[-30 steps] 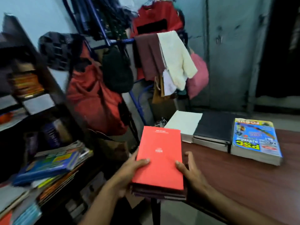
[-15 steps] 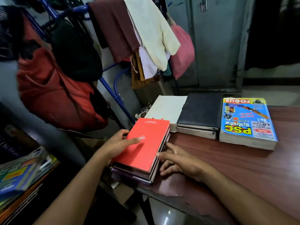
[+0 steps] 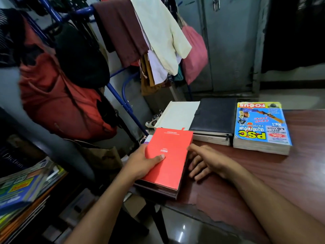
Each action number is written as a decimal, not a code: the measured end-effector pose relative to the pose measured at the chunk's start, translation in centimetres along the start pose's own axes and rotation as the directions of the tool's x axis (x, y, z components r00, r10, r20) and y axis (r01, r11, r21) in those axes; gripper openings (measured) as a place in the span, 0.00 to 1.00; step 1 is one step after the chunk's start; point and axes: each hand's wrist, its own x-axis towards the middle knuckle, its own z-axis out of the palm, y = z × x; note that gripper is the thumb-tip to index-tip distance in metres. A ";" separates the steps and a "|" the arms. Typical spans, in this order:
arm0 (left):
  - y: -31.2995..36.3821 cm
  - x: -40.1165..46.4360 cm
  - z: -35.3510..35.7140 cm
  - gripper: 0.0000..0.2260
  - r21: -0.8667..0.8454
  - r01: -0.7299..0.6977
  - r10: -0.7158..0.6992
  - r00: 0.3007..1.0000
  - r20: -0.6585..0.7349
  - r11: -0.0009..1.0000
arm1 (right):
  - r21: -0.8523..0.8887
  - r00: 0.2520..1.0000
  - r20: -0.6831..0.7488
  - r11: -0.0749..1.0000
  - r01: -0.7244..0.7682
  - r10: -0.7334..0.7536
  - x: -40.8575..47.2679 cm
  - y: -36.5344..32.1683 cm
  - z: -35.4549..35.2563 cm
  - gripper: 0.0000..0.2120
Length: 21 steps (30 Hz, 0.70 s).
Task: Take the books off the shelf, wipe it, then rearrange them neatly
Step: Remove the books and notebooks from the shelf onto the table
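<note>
Shelf [image 3: 26, 191] of tilted books is sitting nearest, lower left. Left hand [image 3: 140, 164] is gripping the red book [image 3: 167, 155] atop a small stack [image 3: 158, 189] at the table [image 3: 263, 182] corner, thumb on the cover. Right hand [image 3: 205, 162] is resting on the table, fingers spread, beside the stack. Beyond are lying a white book [image 3: 177, 114], black diary [image 3: 214, 117] and PSC magazine [image 3: 260, 125].

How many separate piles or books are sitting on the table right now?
4: the red-topped stack at the near left corner, then along the far edge a white book, a black diary and the PSC magazine. Books beneath the red cover can't be counted.
</note>
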 end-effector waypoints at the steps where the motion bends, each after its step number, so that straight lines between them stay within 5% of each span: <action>1: 0.6 -0.6 0.5 0.28 0.002 -0.023 0.023 1.000 0.015 1.000 | -0.051 1.000 -0.013 0.998 -0.023 0.022 -0.5 0.2 -0.4 0.25; 8: 3.4 -4.3 6.6 0.32 0.177 -0.199 0.193 0.980 0.051 0.964 | -0.320 0.978 -0.209 0.943 -0.088 0.020 -5.0 3.0 -4.4 0.24; 13: 4.2 -5.7 8.6 0.36 0.201 -0.212 0.215 0.977 0.008 0.956 | -0.276 0.973 -0.232 0.960 -0.057 -0.009 -5.7 2.9 -4.8 0.25; 21: 4.1 -5.0 8.6 0.28 0.283 -0.250 0.291 0.950 -0.114 0.926 | -0.122 0.981 -0.191 0.992 0.011 -0.034 -5.2 2.7 -4.5 0.18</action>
